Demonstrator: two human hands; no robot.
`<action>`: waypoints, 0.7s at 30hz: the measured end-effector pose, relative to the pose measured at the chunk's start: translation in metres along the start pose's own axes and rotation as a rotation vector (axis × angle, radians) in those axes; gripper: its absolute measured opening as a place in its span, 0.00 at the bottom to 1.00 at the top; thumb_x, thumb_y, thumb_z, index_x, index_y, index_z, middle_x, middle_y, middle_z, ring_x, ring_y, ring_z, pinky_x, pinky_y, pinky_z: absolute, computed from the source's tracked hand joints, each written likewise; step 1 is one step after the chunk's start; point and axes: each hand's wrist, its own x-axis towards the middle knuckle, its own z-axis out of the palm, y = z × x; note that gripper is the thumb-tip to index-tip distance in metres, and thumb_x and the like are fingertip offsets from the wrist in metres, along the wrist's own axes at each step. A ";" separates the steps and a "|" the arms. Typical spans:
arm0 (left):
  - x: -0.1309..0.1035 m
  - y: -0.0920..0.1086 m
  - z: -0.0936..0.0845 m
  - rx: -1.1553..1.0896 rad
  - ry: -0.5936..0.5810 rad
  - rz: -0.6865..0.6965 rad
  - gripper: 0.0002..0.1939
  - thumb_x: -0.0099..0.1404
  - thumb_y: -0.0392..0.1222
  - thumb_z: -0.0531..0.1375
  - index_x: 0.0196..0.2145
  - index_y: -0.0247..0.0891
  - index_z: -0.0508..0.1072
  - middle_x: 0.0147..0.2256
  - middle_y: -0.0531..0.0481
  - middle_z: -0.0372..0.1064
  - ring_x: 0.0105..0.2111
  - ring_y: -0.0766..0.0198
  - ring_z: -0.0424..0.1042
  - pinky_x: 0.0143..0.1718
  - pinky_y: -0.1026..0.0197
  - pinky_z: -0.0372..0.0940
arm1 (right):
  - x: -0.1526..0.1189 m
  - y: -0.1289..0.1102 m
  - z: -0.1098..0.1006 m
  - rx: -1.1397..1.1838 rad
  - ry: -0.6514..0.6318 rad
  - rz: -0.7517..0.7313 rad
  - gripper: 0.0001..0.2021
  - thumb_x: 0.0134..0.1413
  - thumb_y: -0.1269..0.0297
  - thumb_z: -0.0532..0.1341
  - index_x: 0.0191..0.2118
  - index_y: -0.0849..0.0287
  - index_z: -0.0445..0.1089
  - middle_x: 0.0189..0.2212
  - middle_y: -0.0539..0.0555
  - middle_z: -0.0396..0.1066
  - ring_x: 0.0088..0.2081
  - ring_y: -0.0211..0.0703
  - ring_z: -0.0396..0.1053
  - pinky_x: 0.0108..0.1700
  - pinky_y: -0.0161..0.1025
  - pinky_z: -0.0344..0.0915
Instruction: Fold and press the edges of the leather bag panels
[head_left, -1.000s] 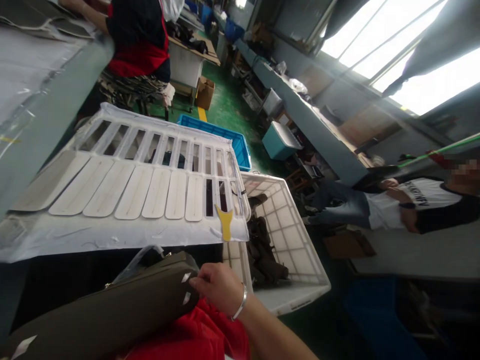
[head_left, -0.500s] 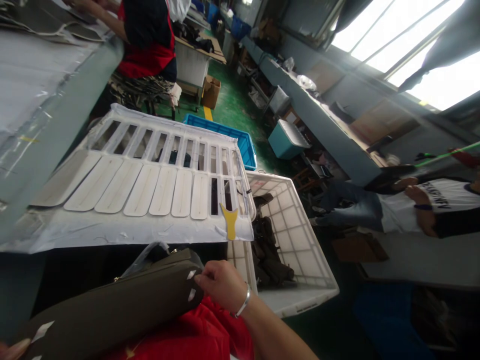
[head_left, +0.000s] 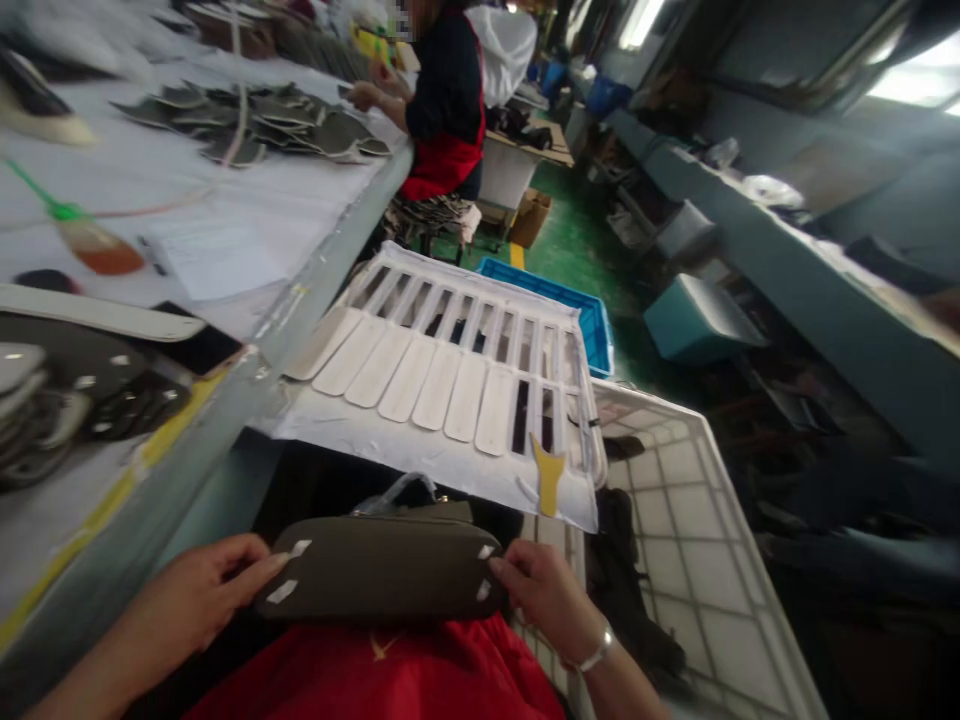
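Across my lap, over a red apron [head_left: 375,670], lies a dark olive-brown bag [head_left: 382,570] with its long, round-ended flat side toward me. Small white tape tabs [head_left: 289,580] stick to that side at both ends. My left hand [head_left: 214,590] pinches the bag's left end beside the tabs. At the right end, my right hand [head_left: 544,595], with a silver bracelet on its wrist, pinches the edge by the other tabs. Some clear plastic [head_left: 397,492] and a bit of gold-coloured metal show behind the bag; its far side is hidden.
Ahead is a white slotted rack [head_left: 457,350] with white strips and a yellow forked piece [head_left: 550,478]. A white crate [head_left: 690,500] with dark items stands right, a blue crate [head_left: 592,315] beyond. On the left table [head_left: 330,235] lie dark cut pieces; a co-worker [head_left: 450,110] sits there.
The view has swung left, bringing more of the table into sight. The bag now lies nearly level before me, with both hands on its ends; before, it slanted and my left hand barely showed.
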 end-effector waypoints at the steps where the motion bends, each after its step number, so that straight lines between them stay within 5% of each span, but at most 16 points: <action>1: 0.000 0.001 -0.001 -0.010 -0.002 0.039 0.25 0.52 0.67 0.53 0.23 0.40 0.62 0.12 0.63 0.45 0.12 0.72 0.50 0.13 0.69 0.44 | 0.002 0.002 0.002 0.043 -0.015 0.025 0.14 0.52 0.56 0.54 0.22 0.60 0.60 0.14 0.46 0.60 0.17 0.31 0.54 0.19 0.30 0.47; 9: -0.006 0.011 -0.011 -0.004 0.047 0.145 0.20 0.55 0.60 0.54 0.23 0.39 0.63 0.14 0.61 0.52 0.12 0.71 0.53 0.13 0.68 0.45 | 0.008 0.003 0.006 0.131 -0.069 0.081 0.20 0.45 0.45 0.55 0.20 0.59 0.59 0.11 0.46 0.59 0.12 0.29 0.52 0.16 0.30 0.44; 21: -0.002 0.003 -0.019 0.053 0.118 0.303 0.18 0.54 0.56 0.57 0.20 0.37 0.67 0.17 0.58 0.61 0.19 0.68 0.58 0.20 0.66 0.49 | 0.004 -0.009 0.011 0.165 -0.034 0.116 0.20 0.43 0.45 0.57 0.20 0.59 0.58 0.11 0.45 0.58 0.11 0.29 0.51 0.16 0.29 0.42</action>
